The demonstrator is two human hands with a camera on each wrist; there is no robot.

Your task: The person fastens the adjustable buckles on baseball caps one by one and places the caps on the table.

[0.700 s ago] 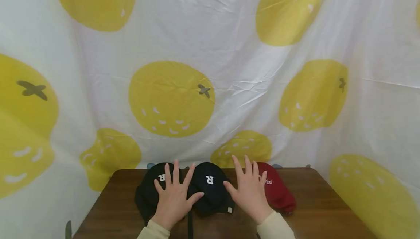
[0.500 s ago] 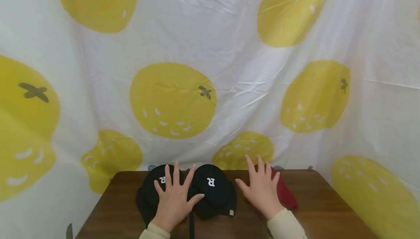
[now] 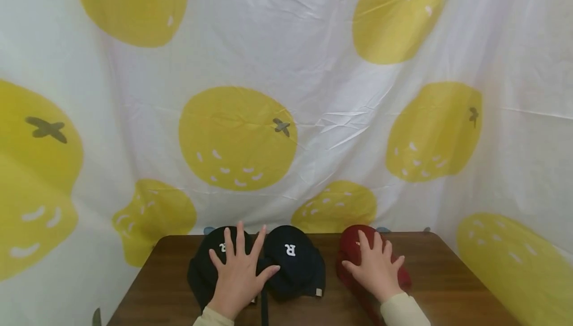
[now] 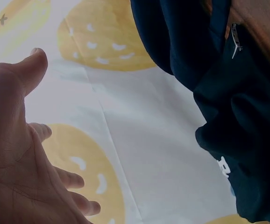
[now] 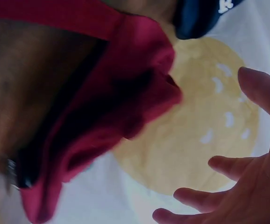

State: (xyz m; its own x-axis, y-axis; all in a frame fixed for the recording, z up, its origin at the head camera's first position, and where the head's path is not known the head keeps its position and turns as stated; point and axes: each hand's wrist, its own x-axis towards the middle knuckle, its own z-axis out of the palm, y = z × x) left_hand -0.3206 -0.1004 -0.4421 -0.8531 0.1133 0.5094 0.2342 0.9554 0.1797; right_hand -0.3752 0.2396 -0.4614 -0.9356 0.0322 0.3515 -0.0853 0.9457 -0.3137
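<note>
My left hand [image 3: 238, 278] hovers with spread fingers in front of a black cap [image 3: 203, 269] bearing a white R, partly hiding it. Its thumb overlaps the edge of a dark navy cap [image 3: 295, 269], which also has a white R. In the left wrist view, a gap separates the palm from the dark caps. At the right, my right hand [image 3: 377, 270] is held with fingers apart over a red cap [image 3: 351, 241], covering much of its front. The right wrist view shows those fingers [image 5: 195, 198] clear of the red cap's fabric. Neither hand holds anything.
The three caps sit in a row on a brown wooden table [image 3: 156, 286]. A dark strap [image 3: 264, 311] extends toward the near side between the two dark caps. Behind and beside the table hangs a white cloth [image 3: 322, 142] printed with yellow fruit.
My right hand has moved right, from between the navy and red caps to over the red cap. My left hand has stayed nearly still, and the caps have not moved.
</note>
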